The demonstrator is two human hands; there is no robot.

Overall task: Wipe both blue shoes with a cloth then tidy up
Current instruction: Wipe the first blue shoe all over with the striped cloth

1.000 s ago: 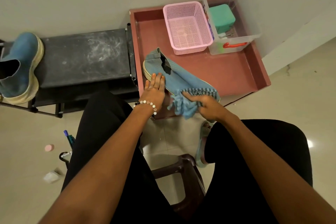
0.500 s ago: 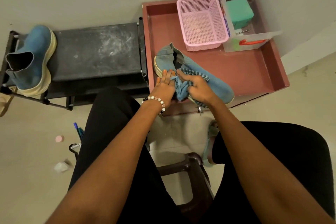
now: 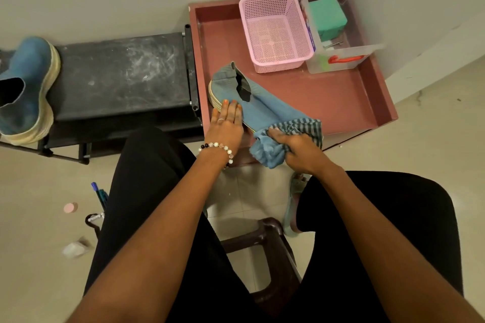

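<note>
With the blue shoe (image 3: 262, 106) lying in the red tray (image 3: 341, 97), the left hand (image 3: 227, 123) only pressed flat-fingered on its heel (no real grip) while the right hand (image 3: 296, 149) clutched the cloth (image 3: 278, 144) at the toe, so a hard stroke might have skidded the shoe off the tray's front edge.

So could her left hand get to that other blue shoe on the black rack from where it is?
Probably yes. The left hand lies flat on the near shoe, holding nothing, and the black rack's top between it and the other blue shoe looks bare. It would likely need a long sideways stretch.
</note>
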